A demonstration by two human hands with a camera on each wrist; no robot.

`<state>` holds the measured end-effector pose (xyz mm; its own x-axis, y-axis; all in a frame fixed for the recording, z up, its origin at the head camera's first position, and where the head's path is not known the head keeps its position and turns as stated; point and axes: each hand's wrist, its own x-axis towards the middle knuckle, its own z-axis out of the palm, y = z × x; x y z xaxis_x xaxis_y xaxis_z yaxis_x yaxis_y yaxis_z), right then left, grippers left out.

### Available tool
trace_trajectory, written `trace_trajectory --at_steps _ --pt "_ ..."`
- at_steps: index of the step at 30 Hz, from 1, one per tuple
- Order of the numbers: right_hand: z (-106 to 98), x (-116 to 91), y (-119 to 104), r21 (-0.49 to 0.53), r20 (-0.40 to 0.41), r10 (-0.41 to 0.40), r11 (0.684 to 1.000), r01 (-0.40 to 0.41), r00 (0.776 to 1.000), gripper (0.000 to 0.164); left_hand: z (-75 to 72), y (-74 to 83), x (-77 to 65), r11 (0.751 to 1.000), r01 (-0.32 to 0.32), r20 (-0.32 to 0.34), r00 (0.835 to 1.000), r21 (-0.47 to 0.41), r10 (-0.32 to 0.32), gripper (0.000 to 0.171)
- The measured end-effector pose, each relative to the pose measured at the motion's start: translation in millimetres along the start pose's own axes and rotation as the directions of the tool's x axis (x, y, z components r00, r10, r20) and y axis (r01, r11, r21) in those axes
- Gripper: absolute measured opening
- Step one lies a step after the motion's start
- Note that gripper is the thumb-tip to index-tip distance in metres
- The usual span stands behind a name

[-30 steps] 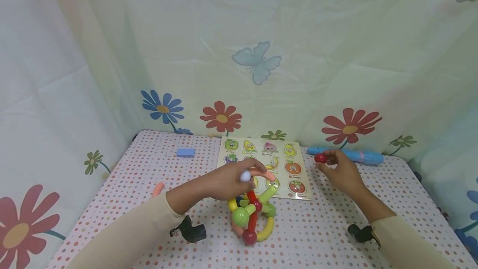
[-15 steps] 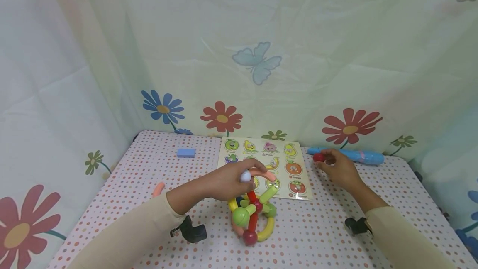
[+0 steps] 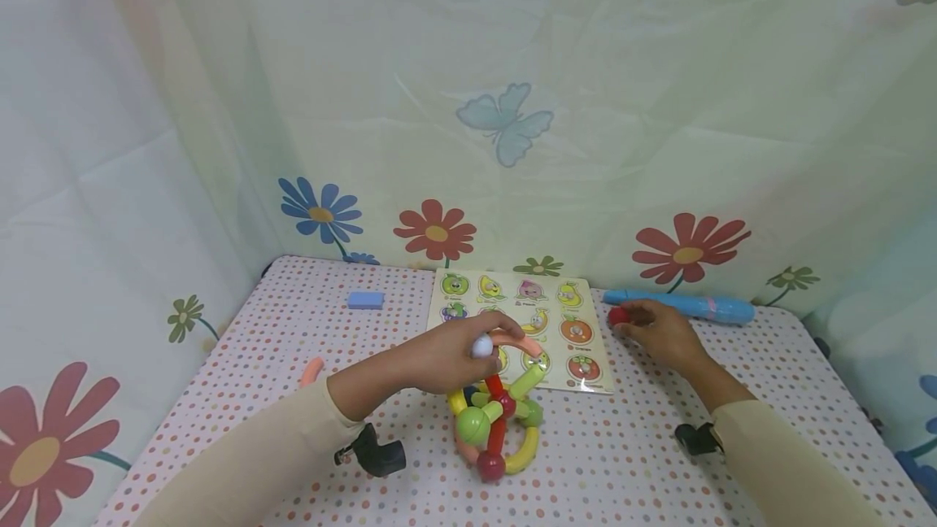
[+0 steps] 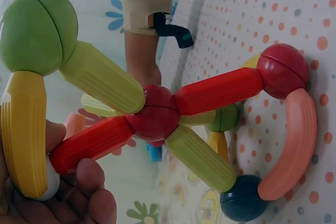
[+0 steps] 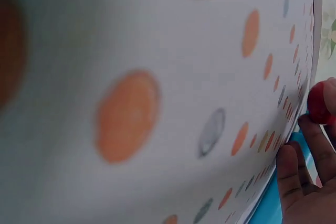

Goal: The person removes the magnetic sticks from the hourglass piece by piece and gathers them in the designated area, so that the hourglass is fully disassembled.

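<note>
In the head view my left hand point(image 3: 457, 356) grips the white ball point(image 3: 481, 346) at the top of a magnetic ball-and-stick structure point(image 3: 498, 432). Close up in the left wrist view, its red, green and dark blue balls are joined by ribbed sticks, and my fingers curl round the white ball beneath a yellow stick point(image 4: 23, 135). A curved orange stick point(image 3: 520, 341) juts right from the white ball. Off to the right, my right hand point(image 3: 666, 336) pinches a red ball point(image 3: 618, 315) between thumb and fingers, low over the table. Part of that ball is hidden by the fingers.
Behind the structure lies a fruit picture board point(image 3: 594, 348). A long light blue tapered tube point(image 3: 721, 310) lies at the back right, beside my right hand. A blue block point(image 3: 365, 300) and a loose orange stick point(image 3: 311, 370) are on the left. Printed curtains stand behind the dotted table.
My right hand has shifted slightly left and down with the red ball, turning so that more of the ball is covered. My left hand and the structure stay where they were.
</note>
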<state>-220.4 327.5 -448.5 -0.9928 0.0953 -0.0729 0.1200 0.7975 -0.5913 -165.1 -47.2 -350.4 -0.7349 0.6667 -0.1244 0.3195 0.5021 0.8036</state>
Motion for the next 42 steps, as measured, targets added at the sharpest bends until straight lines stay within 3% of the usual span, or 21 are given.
trace_trajectory --at_steps 7,12,18,23,28,35,38,42 --pt "0.7 1.2 1.1 -0.007 0.025 0.002 1.000 -0.002 1.000 0.053 -0.4 -0.1 0.2 1.000 0.006 0.001 1.000 0.017 -0.006 0.047" --pt "-4.0 0.3 -1.4 -0.045 0.048 -0.003 0.999 0.005 0.999 0.061 -0.4 -0.2 0.0 1.000 0.015 0.001 1.000 0.024 -0.015 0.047" --pt "-13.4 -17.6 -21.2 -0.028 -0.016 -0.078 0.997 0.078 0.997 0.066 -0.4 -1.7 1.2 1.000 0.001 0.002 1.000 0.014 -0.001 0.046" --pt "-11.9 -44.5 -44.0 0.052 -0.101 -0.233 0.970 0.239 0.967 0.054 -0.6 -2.3 0.6 1.000 -0.002 -0.001 1.000 0.002 0.002 0.046" --pt "0.4 -72.4 -63.7 0.069 -0.155 -0.344 0.931 0.358 0.926 0.048 -0.6 -2.6 0.2 1.000 -0.011 -0.001 1.000 -0.005 0.011 0.046" --pt "19.3 -105.7 -83.3 0.169 -0.177 -0.480 0.845 0.507 0.859 0.045 -0.3 -2.7 0.3 1.000 -0.024 -0.003 1.000 -0.013 0.023 0.046" --pt "26.5 -117.5 -89.6 0.211 -0.160 -0.490 0.831 0.515 0.857 0.044 0.0 -2.7 0.5 0.999 -0.030 -0.005 1.000 -0.015 0.030 0.047" --pt "35.6 -130.0 -96.0 0.263 -0.114 -0.468 0.837 0.481 0.877 0.043 0.1 -2.6 0.7 0.999 -0.033 -0.005 0.999 -0.008 0.033 0.046"
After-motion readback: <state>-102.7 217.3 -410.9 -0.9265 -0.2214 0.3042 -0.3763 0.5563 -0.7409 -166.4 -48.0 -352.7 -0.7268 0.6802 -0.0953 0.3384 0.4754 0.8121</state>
